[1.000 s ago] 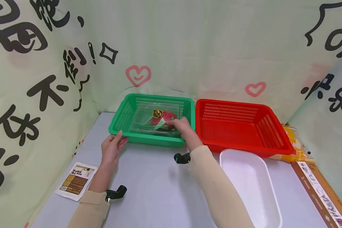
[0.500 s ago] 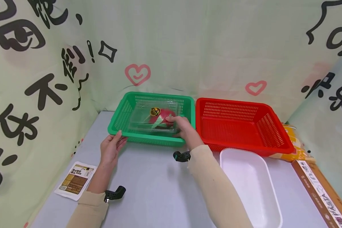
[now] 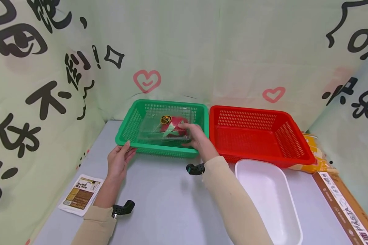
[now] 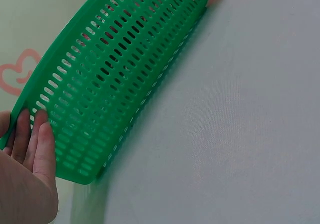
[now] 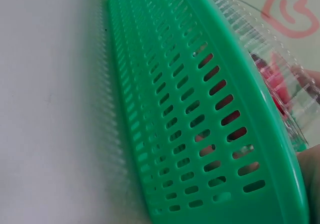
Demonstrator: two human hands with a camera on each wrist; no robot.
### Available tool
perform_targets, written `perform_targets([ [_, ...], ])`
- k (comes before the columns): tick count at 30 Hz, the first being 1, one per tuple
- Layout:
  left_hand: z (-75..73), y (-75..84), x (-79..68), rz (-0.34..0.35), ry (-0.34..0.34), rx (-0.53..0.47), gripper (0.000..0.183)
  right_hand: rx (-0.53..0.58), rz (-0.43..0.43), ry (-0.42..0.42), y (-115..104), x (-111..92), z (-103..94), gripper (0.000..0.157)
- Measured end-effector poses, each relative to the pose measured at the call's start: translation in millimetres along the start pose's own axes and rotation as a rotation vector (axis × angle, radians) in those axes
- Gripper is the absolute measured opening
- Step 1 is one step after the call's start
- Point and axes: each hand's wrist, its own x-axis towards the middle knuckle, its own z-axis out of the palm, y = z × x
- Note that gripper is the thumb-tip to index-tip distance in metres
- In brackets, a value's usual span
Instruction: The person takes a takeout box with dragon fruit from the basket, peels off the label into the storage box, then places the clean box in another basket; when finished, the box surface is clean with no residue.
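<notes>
In the head view a green basket (image 3: 159,149) holds a clear plastic box (image 3: 148,131) with a round yellow-and-black label. Through its lid shows something red and green (image 3: 171,128); its kind is unclear. My right hand (image 3: 200,140) reaches over the front rim and grips the box near its front right corner, thumb on top. My left hand (image 3: 118,160) pinches the basket's front left rim. In the left wrist view the left fingers (image 4: 45,149) lie against the outer slotted wall. In the right wrist view the basket wall hides most of the box.
Right of the green basket stands a red basket (image 3: 245,139). A white tray (image 3: 268,200) lies before it. An orange-yellow packet (image 3: 319,160) and a brown pasta box (image 3: 345,207) lie at the right. At the left is a white-and-brown pouch (image 3: 82,194). Curtains enclose the table.
My right hand's lower fingers have come into view at the box's front side. The box has shifted slightly left and back inside the basket. My left hand stays on the rim.
</notes>
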Motion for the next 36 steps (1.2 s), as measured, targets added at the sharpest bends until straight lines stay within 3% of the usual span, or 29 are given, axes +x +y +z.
perform_targets([
  [12, -0.3, -3.5, 2.2, -0.014, 0.003, -0.032, 0.017, 0.081, 0.014, -0.002, -1, -5, 2.0, 0.072],
  [19, -2.5, -3.0, 0.4, -0.001, 0.014, -0.047, 0.017, 0.113, -0.028, -0.005, -7, -13, 2.1, 0.068],
  [28, -1.1, -3.3, -0.6, -0.001, 0.019, -0.061, 0.017, 0.209, -0.077, -0.014, -19, -37, 6.4, 0.064],
  [36, 3.4, -0.3, -0.5, -0.013, 0.028, -0.065, 0.017, 0.253, -0.121, -0.031, -29, -72, 8.5, 0.058],
])
